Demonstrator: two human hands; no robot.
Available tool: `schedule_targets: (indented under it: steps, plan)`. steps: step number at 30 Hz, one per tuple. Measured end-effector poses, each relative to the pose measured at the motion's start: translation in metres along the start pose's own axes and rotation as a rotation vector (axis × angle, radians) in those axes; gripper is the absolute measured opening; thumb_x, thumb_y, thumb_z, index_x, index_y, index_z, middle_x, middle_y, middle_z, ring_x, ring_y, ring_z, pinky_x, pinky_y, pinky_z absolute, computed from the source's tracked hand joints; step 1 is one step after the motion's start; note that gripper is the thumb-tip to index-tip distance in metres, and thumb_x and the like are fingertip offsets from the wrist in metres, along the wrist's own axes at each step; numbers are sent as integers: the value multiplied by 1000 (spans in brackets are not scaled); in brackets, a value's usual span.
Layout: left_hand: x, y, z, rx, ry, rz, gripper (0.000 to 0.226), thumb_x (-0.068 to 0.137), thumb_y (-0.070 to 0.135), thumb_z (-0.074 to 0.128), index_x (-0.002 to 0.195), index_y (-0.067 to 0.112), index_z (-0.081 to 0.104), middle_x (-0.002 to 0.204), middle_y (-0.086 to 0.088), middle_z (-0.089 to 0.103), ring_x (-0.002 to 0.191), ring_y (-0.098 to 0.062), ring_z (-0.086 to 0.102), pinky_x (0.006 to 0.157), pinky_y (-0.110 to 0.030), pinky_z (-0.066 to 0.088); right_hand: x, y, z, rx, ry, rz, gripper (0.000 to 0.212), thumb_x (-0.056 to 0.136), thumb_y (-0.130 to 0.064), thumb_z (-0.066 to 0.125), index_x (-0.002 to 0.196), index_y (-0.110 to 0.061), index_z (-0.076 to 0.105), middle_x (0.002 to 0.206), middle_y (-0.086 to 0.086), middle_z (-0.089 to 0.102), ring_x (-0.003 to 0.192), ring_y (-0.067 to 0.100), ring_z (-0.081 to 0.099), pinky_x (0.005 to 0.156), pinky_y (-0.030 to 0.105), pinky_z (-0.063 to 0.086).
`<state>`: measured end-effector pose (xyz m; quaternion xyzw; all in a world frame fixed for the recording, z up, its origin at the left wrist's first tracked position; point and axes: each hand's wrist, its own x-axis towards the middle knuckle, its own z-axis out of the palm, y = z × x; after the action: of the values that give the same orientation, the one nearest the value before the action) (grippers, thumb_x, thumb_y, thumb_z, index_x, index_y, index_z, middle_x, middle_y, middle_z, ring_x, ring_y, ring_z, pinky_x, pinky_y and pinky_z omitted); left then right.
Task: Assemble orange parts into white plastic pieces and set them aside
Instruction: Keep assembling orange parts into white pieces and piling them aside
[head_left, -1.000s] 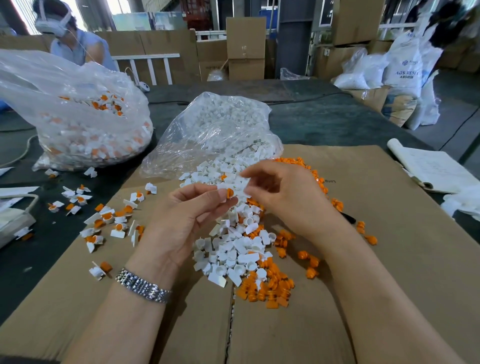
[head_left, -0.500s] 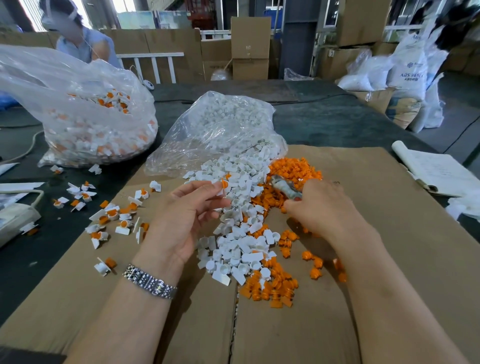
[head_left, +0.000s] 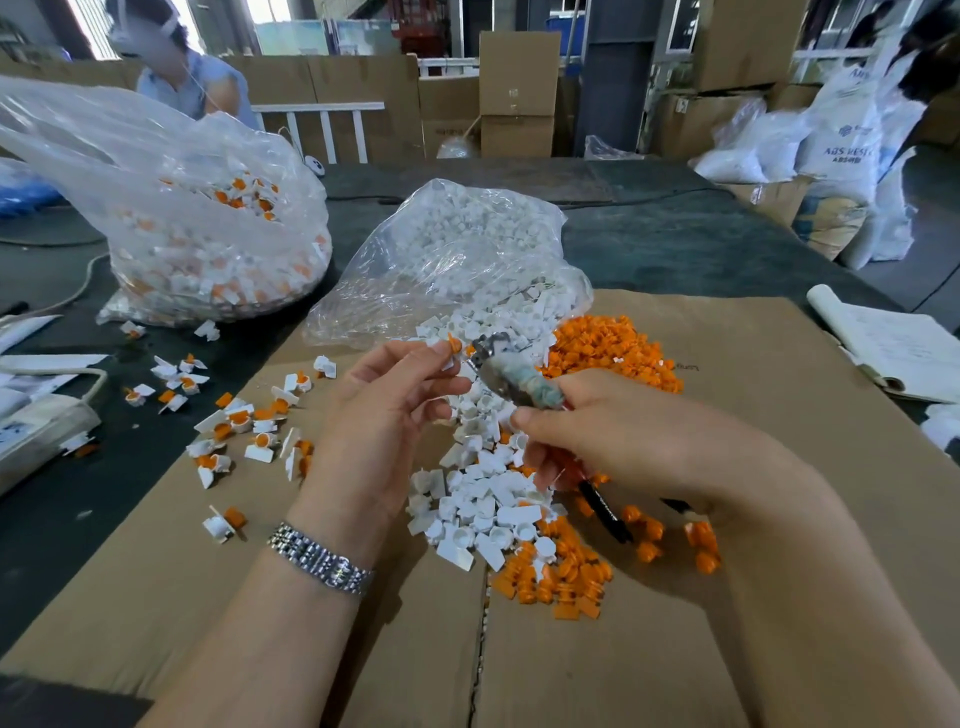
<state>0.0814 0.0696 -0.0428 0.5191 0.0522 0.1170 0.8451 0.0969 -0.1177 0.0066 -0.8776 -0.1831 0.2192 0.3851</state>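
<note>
Two hands above the cardboard: left grip (head_left: 387, 410) pinching a white piece with orange part (head_left: 451, 347) at its fingertips, right grip (head_left: 618, 441) curled round pliers (head_left: 511, 382) whose tip nears it.

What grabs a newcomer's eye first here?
The two hands at centre: the left hand pinches a white piece with an orange insert, and the right hand grips pliers whose tip meets it. Below them, white pieces and orange parts lie spilled over the cardboard.
</note>
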Motion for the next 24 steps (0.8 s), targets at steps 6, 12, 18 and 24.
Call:
schedule_targets:
  steps: [6, 12, 18, 24]
  plan:
    - [2, -2, -1, 27, 20, 23, 11, 87, 13, 76, 89, 9, 67, 80, -7, 70, 65, -13, 66, 50, -18, 48, 1, -5, 9, -21, -2, -23, 32, 104, -39, 47, 98, -10, 61, 92, 5, 73, 70, 6, 68, 71, 25, 55]
    - [1, -3, 0, 67, 13, 28, 9, 91, 9, 73, 85, 10, 66, 80, -8, 68, 65, -14, 64, 51, -19, 48, 0, -5, 9, 35, -19, -35, 29, 105, -38, 46, 103, -14, 61, 94, 3, 73, 78, 10, 71, 67, 22, 52]
    - [-2, -2, 2, 121, 2, 34, 8, 91, 7, 73, 86, 7, 66, 77, -8, 68, 64, -15, 63, 53, -20, 49, -2, -2, 8, -25, 37, -49, 39, 103, -43, 46, 85, -12, 60, 62, -5, 64, 53, 4, 60, 50, 14, 44]
    - [-4, -2, 1, 130, -13, 22, 7, 91, 8, 71, 87, 4, 67, 78, -9, 69, 64, -15, 65, 56, -20, 52, -2, -5, 15, -135, 137, -76, 46, 100, -50, 49, 78, -11, 56, 63, 6, 59, 53, 16, 55, 57, 37, 55]
